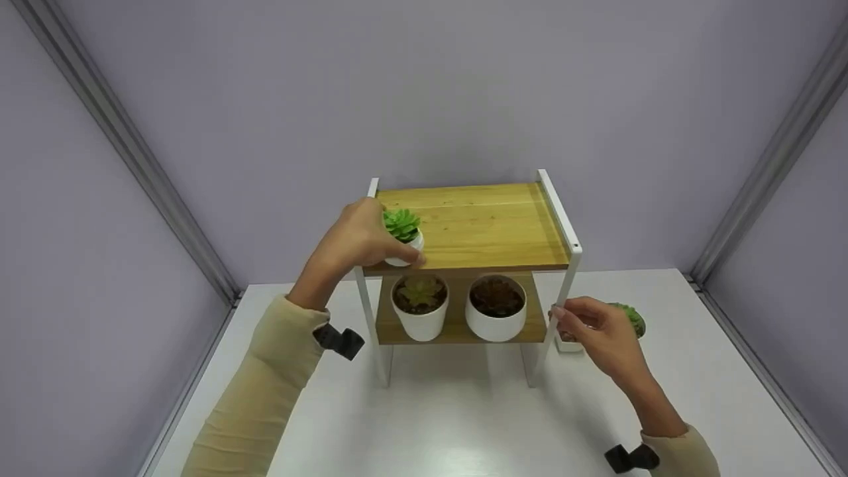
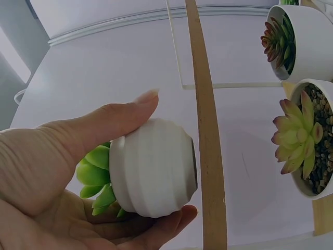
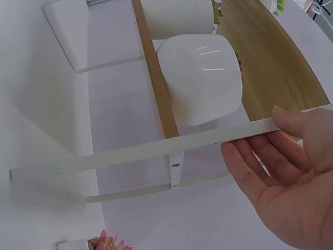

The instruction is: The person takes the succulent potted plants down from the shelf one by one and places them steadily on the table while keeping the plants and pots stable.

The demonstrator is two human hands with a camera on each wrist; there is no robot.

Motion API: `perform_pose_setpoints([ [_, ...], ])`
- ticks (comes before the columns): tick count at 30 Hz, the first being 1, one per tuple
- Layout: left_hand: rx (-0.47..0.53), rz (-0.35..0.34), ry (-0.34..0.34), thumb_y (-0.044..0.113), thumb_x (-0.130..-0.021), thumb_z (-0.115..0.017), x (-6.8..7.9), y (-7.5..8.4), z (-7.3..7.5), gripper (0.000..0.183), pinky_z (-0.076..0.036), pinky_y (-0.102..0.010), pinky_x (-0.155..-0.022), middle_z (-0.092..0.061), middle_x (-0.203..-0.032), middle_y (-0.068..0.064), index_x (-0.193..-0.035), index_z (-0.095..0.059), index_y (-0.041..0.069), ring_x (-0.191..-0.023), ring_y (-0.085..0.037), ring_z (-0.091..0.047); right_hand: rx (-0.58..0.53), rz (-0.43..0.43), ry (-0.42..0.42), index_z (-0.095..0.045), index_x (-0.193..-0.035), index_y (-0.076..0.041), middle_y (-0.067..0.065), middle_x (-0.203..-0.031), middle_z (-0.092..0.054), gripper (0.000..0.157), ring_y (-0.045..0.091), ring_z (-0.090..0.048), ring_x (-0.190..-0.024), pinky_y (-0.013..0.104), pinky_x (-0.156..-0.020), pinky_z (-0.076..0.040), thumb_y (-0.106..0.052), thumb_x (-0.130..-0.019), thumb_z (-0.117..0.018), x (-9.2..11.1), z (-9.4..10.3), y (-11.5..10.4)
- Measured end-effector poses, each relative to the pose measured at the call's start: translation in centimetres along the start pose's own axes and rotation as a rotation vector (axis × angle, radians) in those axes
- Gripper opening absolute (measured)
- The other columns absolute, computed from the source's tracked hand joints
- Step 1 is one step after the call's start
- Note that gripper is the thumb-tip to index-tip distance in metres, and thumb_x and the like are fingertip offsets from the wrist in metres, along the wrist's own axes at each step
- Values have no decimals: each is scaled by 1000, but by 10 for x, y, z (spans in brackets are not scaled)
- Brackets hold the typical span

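Observation:
My left hand point(image 1: 361, 238) grips a small white ribbed pot point(image 2: 153, 166) holding a bright green succulent point(image 1: 402, 225). Thumb and fingers lie on opposite sides of the pot, which is at the left front of the wooden top board point(image 1: 483, 228). In the left wrist view its base is right at the board's edge. Over on the right, my right hand point(image 1: 606, 341) pinches the white front leg point(image 1: 565, 288) of the two-tier shelf, thumb on one side and fingertips on the other.
The lower board carries a white pot point(image 1: 424, 324) with a yellow-green succulent and a wider white pot point(image 1: 497, 326) with a dark reddish one. Partly behind my right hand, a green plant point(image 1: 631, 319) and a small white pot point(image 1: 570, 346) stand on the white table point(image 1: 702, 371).

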State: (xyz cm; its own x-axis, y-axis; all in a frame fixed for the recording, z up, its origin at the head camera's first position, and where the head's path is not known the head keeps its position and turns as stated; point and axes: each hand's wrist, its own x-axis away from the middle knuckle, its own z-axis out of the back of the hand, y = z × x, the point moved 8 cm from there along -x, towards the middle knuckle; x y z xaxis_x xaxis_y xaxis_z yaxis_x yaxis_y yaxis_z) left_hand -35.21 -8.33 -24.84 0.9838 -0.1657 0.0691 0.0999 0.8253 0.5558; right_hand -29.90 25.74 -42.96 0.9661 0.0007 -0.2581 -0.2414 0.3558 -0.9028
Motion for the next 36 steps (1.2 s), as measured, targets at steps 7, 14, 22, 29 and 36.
perform_pose_setpoints([
  [7,18,-4,15,35,-72,-98,-1,0,1,53,-40,-28,-59,-47,-83,0,-90,-55,10,-72,-14,-45,-7,-35,25,-75,-118,-2,-5,-101,-80,32,8,-75,-89,27,-79,-66,-31,-103,-70,-1,-1,4],
  [14,28,-13,20,33,-73,-98,0,1,3,53,-41,-28,-62,-49,-88,-1,-98,-58,8,-77,-15,-46,-20,-34,27,-75,-117,-2,-9,-101,-80,32,7,-76,-89,25,-78,-65,-31,-104,-69,-1,-2,6],
  [22,34,-6,34,34,-73,-98,1,-2,5,55,-41,-28,-64,-49,-89,-1,-99,-57,7,-79,-16,-46,-22,-26,23,-75,-118,-1,11,-109,-80,32,6,-76,-89,24,-78,-65,-30,-104,-69,-3,-4,5],
  [29,39,-11,40,35,-74,-97,3,-4,8,49,-43,-27,-61,-54,-86,-1,-95,-62,8,-74,-14,-48,-31,-40,10,-75,-116,-2,20,-111,-79,33,7,-76,-88,26,-78,-65,-32,-104,-69,-5,-7,6],
  [36,67,-36,53,35,-74,-96,9,-3,12,49,-47,-27,-64,-59,-89,-2,-99,-64,8,-78,-15,-53,-8,-55,14,-74,-120,-1,-4,-104,-80,37,6,-76,-91,29,-82,-66,-35,-104,-68,-7,-5,8],
])
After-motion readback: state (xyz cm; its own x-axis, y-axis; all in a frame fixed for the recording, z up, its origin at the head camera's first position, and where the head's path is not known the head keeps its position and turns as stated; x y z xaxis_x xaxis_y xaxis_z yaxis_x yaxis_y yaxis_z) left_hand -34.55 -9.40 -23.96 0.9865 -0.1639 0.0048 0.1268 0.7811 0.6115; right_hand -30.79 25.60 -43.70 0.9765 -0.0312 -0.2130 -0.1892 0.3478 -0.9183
